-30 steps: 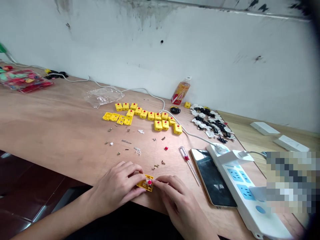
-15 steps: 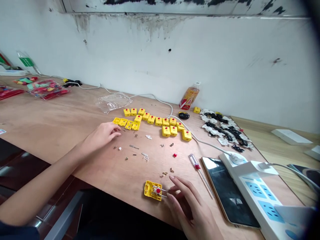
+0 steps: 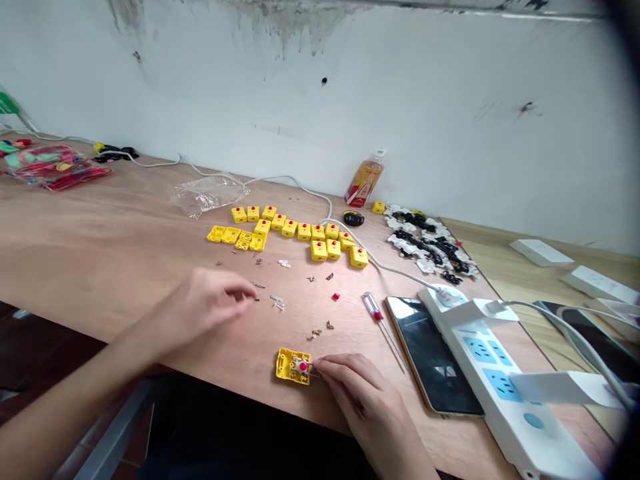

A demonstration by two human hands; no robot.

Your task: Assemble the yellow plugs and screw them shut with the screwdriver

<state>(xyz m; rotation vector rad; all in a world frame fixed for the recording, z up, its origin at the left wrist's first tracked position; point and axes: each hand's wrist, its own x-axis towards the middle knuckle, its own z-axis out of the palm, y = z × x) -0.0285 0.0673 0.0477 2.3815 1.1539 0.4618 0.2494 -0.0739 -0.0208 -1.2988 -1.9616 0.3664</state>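
Note:
Near the table's front edge lies an open yellow case half (image 3: 285,365) with its hollow side up. Inside it sit a white part and a red button (image 3: 303,367). Thin metal prongs (image 3: 314,370) stick out of its right side, and my right hand (image 3: 367,393) is closed, its thumb and fingertips pinching them. My left hand (image 3: 213,307) hovers over the table to the left, smeared by motion. Its fingertips are at a tiny dark part (image 3: 257,299); whether they touch it is unclear. Close by lie small metal strips (image 3: 277,298) and clear plastic bits (image 3: 279,306).
Yellow cases with red buttons (image 3: 319,251) stand in rows, beside open halves (image 3: 231,235). Small brass parts (image 3: 316,332), a red cap (image 3: 336,296), a screwdriver (image 3: 379,315), a phone (image 3: 435,363) and a power strip (image 3: 480,347) lie rightward. Behind are a bottle (image 3: 365,180) and black-and-white parts (image 3: 425,240).
My left hand has moved from beside the open yellow halves toward the tiny dark part. My right fingers have closed onto the prongs. The view has tilted down and turned slightly right.

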